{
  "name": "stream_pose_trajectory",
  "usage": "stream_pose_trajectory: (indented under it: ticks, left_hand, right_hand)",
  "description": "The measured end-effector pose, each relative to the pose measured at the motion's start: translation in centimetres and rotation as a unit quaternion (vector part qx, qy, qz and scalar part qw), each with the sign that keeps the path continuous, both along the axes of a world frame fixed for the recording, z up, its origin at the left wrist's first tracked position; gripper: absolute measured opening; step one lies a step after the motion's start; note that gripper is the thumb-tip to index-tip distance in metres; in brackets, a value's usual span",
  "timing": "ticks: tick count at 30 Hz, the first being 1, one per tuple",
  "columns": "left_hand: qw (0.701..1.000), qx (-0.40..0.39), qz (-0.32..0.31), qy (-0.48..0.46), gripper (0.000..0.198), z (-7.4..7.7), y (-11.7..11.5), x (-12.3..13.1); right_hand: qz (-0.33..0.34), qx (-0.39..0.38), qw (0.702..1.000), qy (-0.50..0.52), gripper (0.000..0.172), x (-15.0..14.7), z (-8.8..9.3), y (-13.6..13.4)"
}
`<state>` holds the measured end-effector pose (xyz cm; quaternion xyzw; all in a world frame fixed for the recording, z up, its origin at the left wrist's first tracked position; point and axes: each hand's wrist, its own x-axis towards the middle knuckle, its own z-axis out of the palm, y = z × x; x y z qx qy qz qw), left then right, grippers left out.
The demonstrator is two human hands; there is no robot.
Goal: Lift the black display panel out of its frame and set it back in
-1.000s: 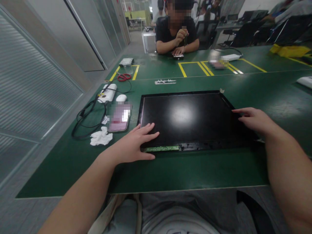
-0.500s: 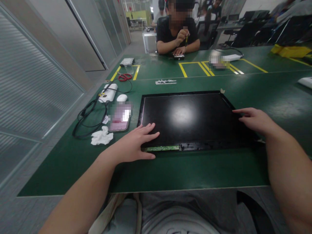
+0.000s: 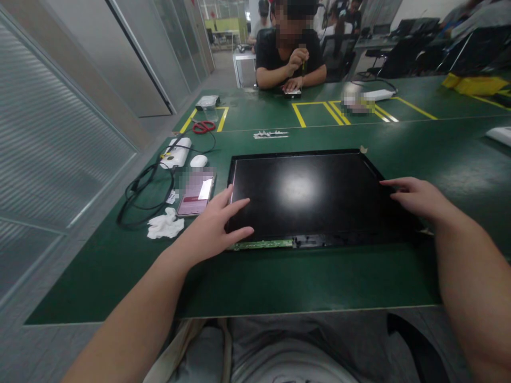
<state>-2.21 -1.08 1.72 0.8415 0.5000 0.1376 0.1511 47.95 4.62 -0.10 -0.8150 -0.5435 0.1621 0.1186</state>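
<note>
Near the front edge of the desk (image 3: 311, 284), the left hand (image 3: 213, 226), fingers spread, has slid from the screen panel's near-left corner farther up its left edge. The right hand (image 3: 421, 198), forefinger extended, stays at the right edge of the screen panel (image 3: 323, 207), pinch unclear; both sides seem steadied.

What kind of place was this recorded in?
Probably a shared workshop or office with work benches: a long green table marked with yellow tape, a dark flat panel showing a green circuit strip, and glass partitions along the left side.
</note>
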Motion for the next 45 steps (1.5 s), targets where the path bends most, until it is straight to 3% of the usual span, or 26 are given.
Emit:
stream_pose_trajectory:
  ticks: [4,9,16,21,30,33,36,45]
  left_hand:
    - [0.997,-0.016,0.066,0.047,0.071,-0.6,0.3,0.0]
    - [0.994,-0.031,0.057,0.089,0.066,-1.1,0.6,-0.2]
    - [0.995,-0.01,0.062,0.074,0.06,-2.0,1.0,-0.6]
    - [0.996,-0.015,0.063,0.067,0.061,-1.7,1.3,-0.7]
    - [0.989,-0.023,0.113,-0.098,0.066,-0.8,1.1,-0.4]
    - [0.957,-0.056,0.129,-0.255,0.074,-0.6,1.1,-0.1]
    - [0.896,-0.117,0.153,-0.4,0.077,-0.2,1.1,0.4]
    - [0.789,-0.181,0.279,-0.517,0.062,0.6,1.0,1.1]
  right_hand:
    - [0.011,0.013,1.0,-0.003,0.052,0.3,-0.1,0.1]
    - [0.01,0.01,1.0,-0.002,0.051,0.2,0.0,0.1]
    - [-0.003,0.004,1.0,0.019,0.052,0.2,-0.1,0.1]
    - [-0.008,0.005,1.0,0.016,0.05,-0.1,0.1,0.0]
    - [0.015,0.026,0.999,0.016,0.049,0.4,-0.5,0.1]
    - [0.016,0.016,1.0,0.011,0.049,0.5,-0.4,0.2]
    - [0.006,-0.001,1.0,0.007,0.05,0.2,-0.1,0.2]
    - [0.001,-0.009,1.0,0.021,0.051,0.4,-0.3,0.2]
